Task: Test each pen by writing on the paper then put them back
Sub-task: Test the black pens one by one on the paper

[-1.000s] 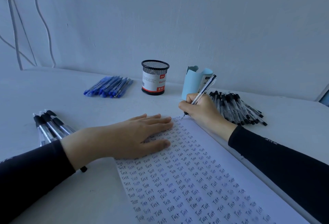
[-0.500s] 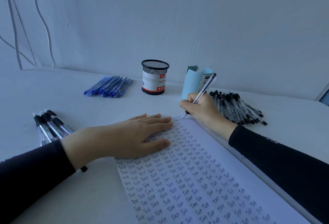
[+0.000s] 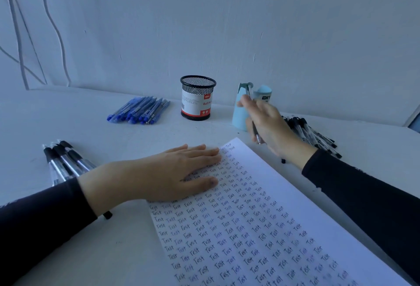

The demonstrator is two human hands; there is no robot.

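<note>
Right hand (image 3: pixel 270 124) curled around a pen (image 3: pixel 255 130), aloft; left hand (image 3: pixel 163 172) flat on paper (image 3: pixel 284 194).

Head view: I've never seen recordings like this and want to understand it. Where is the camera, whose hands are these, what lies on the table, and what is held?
There is no machine: a person wears one camera on the head, looking down at their own hands. The left hand lies flat on the paper, which bears rows of the word Test. The right hand grips a pen, its tip off the sheet. On the table lie blue pens, a black mesh cup, a light blue holder, and black pens at left and right.
</note>
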